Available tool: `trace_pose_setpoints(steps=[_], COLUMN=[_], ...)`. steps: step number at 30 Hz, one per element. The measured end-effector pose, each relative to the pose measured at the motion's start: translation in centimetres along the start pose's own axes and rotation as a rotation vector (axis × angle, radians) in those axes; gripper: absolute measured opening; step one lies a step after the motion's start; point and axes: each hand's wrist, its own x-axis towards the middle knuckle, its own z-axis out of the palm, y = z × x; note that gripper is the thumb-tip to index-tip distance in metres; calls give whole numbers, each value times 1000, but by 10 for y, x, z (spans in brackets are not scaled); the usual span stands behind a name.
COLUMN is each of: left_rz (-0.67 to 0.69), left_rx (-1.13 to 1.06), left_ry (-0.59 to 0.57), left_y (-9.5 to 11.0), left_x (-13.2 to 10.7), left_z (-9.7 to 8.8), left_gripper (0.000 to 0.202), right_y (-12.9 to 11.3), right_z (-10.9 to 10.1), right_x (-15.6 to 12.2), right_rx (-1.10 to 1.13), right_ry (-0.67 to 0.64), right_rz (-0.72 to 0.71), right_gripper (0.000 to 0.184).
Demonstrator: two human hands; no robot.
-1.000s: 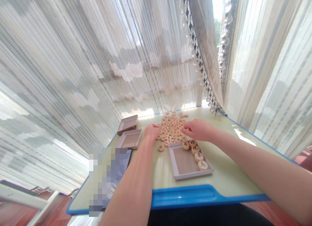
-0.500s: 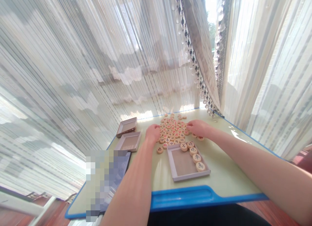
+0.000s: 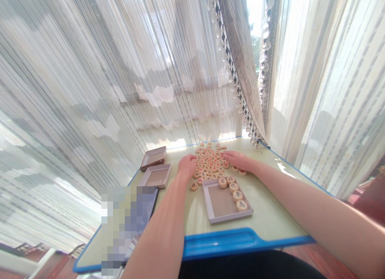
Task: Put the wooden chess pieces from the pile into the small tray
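Here the near tray (image 3: 210,206) holds four wooden discs (image 3: 232,187) along its right side.

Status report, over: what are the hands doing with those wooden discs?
Left hand curled beside the xiangqi pile, left edge. Right hand laid on its right side. Near tray holds a row of pieces along its right wall. Two trays farther left.

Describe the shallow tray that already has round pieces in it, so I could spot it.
Start at the pale green table with the blue rim. Near its front edge lies a shallow square grey tray. Unlike the two similar empty trays at the table's left side, it holds four round wooden game pieces in a row along its right wall.
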Motion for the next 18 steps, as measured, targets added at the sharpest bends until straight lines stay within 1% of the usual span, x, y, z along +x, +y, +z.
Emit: trace_pose_setpoints(steps=[1,3,5,6,9,10,12,14,15,17,18], left_rz=[24,65,77,76,76,76,71,64,63,72,81], left_rx=[-3,-7,6,17,44,47,49,50,54,68,79], left_ry=[-13,-46,-63,-61,-41,-36,-28,-25,-24,-27,-30], left_y=[0,-2,-3,-3,-4,-4,-3,-2,-1,0,0], left_x=[0,-1,-1,-1,-1,-2,-3,-5,-6,-8,-9], left_z=[1,2,3,3,2,2,2,3,4,5,6], left_gripper=[32,32,30,29,27,27,28,30,30,31,31], right_y=[1,1,2,2,5,6,9,13,15,19,21], right_z=[0,0,-1,-1,0,0,1,1,1,1,0], right_x=[0,0,1,1,2,2,4,7,9,17,22], right_rx=[15,34,41,51,119,136,108,43,10,-26,-41], right_ry=[6,86,168,173,49,27,62,114,114,73,65], right_rz=[4,12,17,20,5,-3,23,90,123,169,156], right_gripper=[42,44,47,48,53,54,56,54,54,56,57])
